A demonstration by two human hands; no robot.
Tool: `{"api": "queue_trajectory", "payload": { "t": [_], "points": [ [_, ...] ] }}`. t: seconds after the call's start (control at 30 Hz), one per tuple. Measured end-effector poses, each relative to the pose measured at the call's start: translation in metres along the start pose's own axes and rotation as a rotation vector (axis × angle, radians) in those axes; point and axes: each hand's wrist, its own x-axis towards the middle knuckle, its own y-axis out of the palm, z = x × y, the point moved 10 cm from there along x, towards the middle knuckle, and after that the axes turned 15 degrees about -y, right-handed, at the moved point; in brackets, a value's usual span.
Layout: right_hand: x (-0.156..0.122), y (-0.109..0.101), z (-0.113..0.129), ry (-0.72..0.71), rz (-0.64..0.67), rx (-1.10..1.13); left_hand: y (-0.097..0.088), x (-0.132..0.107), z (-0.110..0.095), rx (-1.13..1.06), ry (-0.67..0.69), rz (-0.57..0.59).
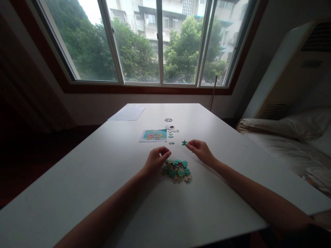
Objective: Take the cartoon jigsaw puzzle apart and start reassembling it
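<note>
Between the thumb and fingers of my right hand (200,150) is a green jigsaw puzzle piece (184,143), held out to the hand's left. My left hand (157,158) is curled at the upper left edge of a pile of puzzle pieces (177,171), thumb and forefinger close together; whether a piece is between them I cannot make out. Green, yellow and pale pieces are mixed in the pile. Beyond the hands, several loose pieces (170,133) lie in a small column, next to a colourful cartoon picture sheet (155,135).
Two small round items (169,127) lie past the loose pieces. A sheet of white paper (128,113) rests at the far left corner of the white table (116,213). To the right stand a light-coloured sofa (279,137) and a tall cabinet-like unit (287,69).
</note>
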Motion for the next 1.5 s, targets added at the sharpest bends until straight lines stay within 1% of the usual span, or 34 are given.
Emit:
{"api": "queue_trajectory", "payload": {
  "t": [0.13, 0.23, 0.37, 0.43, 0.5, 0.6, 0.73, 0.8, 0.93, 1.13, 1.33, 1.5],
  "points": [
    [-0.001, -0.001, -0.003, -0.002, -0.001, -0.005, -0.001, 0.004, 0.008, 0.019, -0.025, -0.019],
    [0.001, 0.003, -0.002, -0.024, 0.031, -0.042, 0.001, 0.003, 0.009, 0.036, -0.033, -0.029],
    [0.019, 0.005, -0.003, -0.094, 0.07, -0.205, 0.002, 0.002, 0.01, 0.054, -0.042, -0.057],
    [0.033, 0.007, -0.014, -0.068, 0.118, -0.32, 0.001, 0.001, 0.01, 0.057, -0.044, -0.065],
    [0.047, 0.012, -0.031, 0.005, 0.186, -0.412, 0.001, 0.001, 0.009, 0.059, -0.043, -0.062],
    [0.063, 0.018, -0.054, 0.089, 0.254, -0.478, 0.001, 0.001, 0.009, 0.061, -0.046, -0.056],
    [0.075, 0.025, -0.07, 0.126, 0.297, -0.551, 0.0, 0.001, 0.01, 0.067, -0.053, -0.062],
    [0.078, 0.029, -0.072, 0.116, 0.321, -0.59, 0.001, 0.001, 0.011, 0.067, -0.052, -0.063],
    [0.08, 0.035, -0.069, 0.07, 0.339, -0.645, 0.001, 0.001, 0.01, 0.063, -0.048, -0.064],
    [0.083, 0.043, -0.069, 0.037, 0.35, -0.667, 0.001, 0.001, 0.008, 0.063, -0.047, -0.068],
    [0.086, 0.045, -0.075, 0.037, 0.347, -0.662, 0.0, 0.0, 0.007, 0.07, -0.052, -0.066],
    [0.087, 0.045, -0.074, 0.036, 0.347, -0.656, 0.0, 0.0, 0.006, 0.07, -0.054, -0.064]
  ]
}}
